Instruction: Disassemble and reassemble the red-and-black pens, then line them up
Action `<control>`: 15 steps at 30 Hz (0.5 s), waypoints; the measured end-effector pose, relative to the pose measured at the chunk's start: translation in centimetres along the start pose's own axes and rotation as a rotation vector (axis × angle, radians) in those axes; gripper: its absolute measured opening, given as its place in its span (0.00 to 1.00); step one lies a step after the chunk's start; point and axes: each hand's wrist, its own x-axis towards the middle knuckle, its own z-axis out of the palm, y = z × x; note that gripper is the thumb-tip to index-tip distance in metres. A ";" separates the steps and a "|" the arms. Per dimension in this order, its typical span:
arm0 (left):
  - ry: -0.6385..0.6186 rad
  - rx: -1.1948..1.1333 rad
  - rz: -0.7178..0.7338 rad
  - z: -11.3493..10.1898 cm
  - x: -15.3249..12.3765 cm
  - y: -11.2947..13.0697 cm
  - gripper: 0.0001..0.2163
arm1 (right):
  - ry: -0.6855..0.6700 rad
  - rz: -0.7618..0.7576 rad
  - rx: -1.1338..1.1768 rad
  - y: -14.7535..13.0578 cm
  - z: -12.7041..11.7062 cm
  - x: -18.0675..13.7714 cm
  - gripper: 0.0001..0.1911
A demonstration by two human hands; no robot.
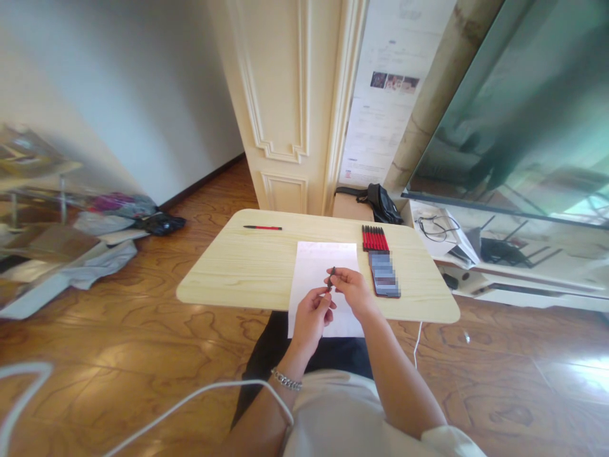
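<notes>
Over the white sheet of paper (314,260), my two hands meet around a slim dark pen (331,280), its ends partly hidden by fingers. My left hand (311,317) is closed, thumb and fingertips pinching the lower end. From the right, my right hand (353,291) pinches the upper part between thumb and fingers. A red-and-black pen (263,227) lies alone at the far left of the table. Several more red-and-black pens (375,239) lie side by side at the back right. Just below them rests a phone (383,274), its screen lit and partly pixelated.
The pale wooden table (228,266) has rounded corners. Beyond it stand a cream panelled door (280,82) and a black bag (383,203) on a box. A large screen (523,114) is at right. A white cable (204,387) crosses near my left forearm.
</notes>
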 end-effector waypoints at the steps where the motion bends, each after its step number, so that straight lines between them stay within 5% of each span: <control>1: 0.000 0.000 0.000 -0.1 0.0 0.0 0.21 | -0.003 0.010 -0.002 -0.1 -0.1 0.2 0.17; 9: -0.020 0.022 0.007 -0.4 -0.3 0.3 0.21 | -0.005 0.022 -0.017 -2.0 -0.3 1.3 0.19; 15: -0.018 0.005 -0.004 -1.1 -0.5 0.3 0.20 | 0.205 -0.034 0.039 -2.7 -0.7 4.8 0.21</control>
